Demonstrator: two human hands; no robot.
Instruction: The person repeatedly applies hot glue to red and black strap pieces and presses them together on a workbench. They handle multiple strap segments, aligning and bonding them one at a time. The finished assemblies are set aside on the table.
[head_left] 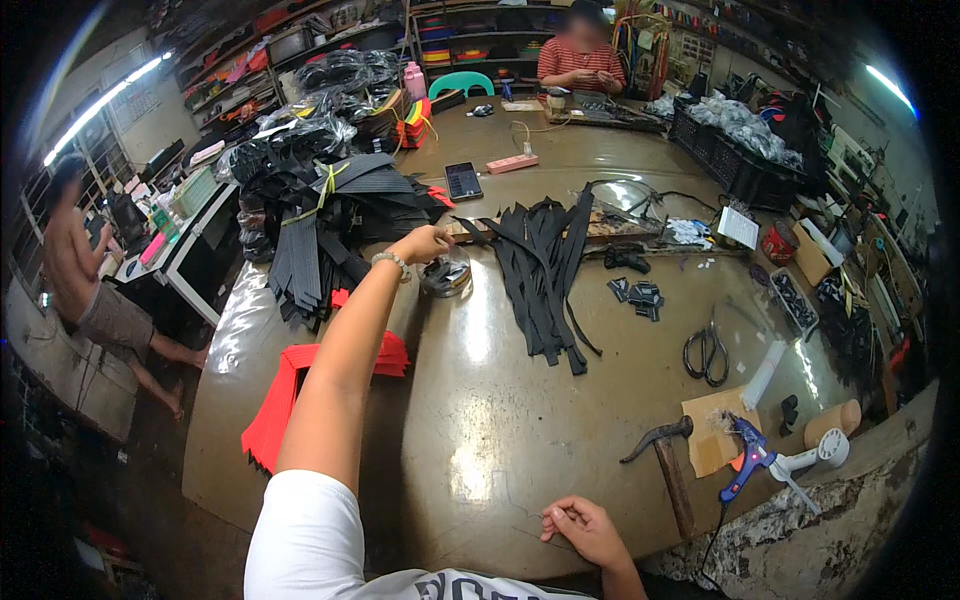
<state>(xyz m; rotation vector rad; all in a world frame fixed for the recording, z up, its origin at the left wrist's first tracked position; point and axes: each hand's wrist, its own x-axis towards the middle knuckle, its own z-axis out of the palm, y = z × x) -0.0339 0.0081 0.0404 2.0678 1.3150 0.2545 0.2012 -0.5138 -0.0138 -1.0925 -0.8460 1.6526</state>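
My left arm stretches far across the table, and my left hand (425,243) is closed with bent fingers just above a small clear round container (446,276). What those fingers hold, if anything, is too small to make out. A bundle of black straps (540,270) lies to the right of that hand. To its left is a heap of black ribbed strips (330,215) bound with a yellow tie. Close to the table's near edge, my right hand (590,532) has curled fingers, the thumb against them; anything inside is hidden. Red ribbed strips (290,385) lie partly behind my left forearm.
At the right lie a hammer (670,470), black scissors (706,355), a blue glue gun (748,460) on cardboard and small black pieces (637,298). A phone (463,181) and pink power strip (512,163) lie farther back. One person (583,60) sits opposite; another (85,250) is at left.
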